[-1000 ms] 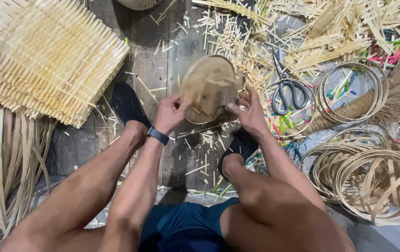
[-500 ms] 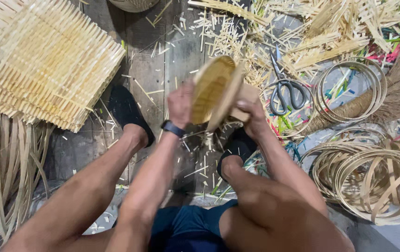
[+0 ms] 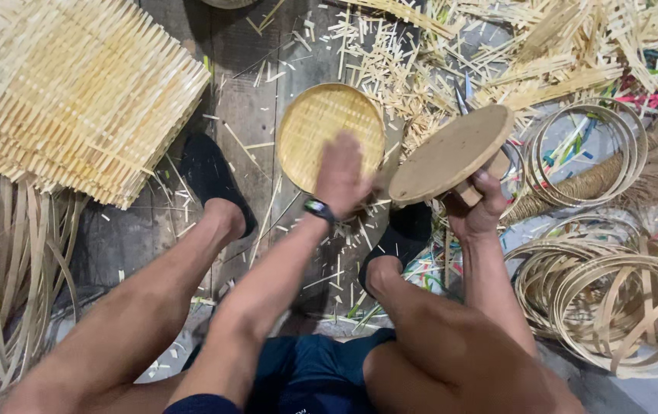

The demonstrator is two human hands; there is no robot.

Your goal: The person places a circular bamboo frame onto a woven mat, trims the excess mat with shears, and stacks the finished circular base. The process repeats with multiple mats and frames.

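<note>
While the left hand (image 3: 342,175) presses flat into a round woven bamboo tray (image 3: 330,130) on the plank floor (image 3: 256,92), the right hand (image 3: 476,208) holds a round wooden disc (image 3: 452,153) tilted just beside the tray's right rim, its fingers (image 3: 490,182) clamped on a handle or block under the disc. The left fingers lie together and extended over the weave, gripping nothing. A dark watch (image 3: 319,210) sits on the left wrist.

The tray rests between the person's two black-shod feet (image 3: 214,180), with a stack of square woven mats (image 3: 76,92) to the left, loose bamboo hoops (image 3: 613,299) to the right, and cut slivers (image 3: 436,54) scattered beyond. Scissors (image 3: 463,100) show partly behind the disc.

By the look of it, the step in hand is shaping the tray, the disc lifted clear of the weave while the palm steadies it. A next move would seem to call for the disc squared over the tray's middle, the left hand drawn out of the way, and the rim kept from skidding on the planks.
</note>
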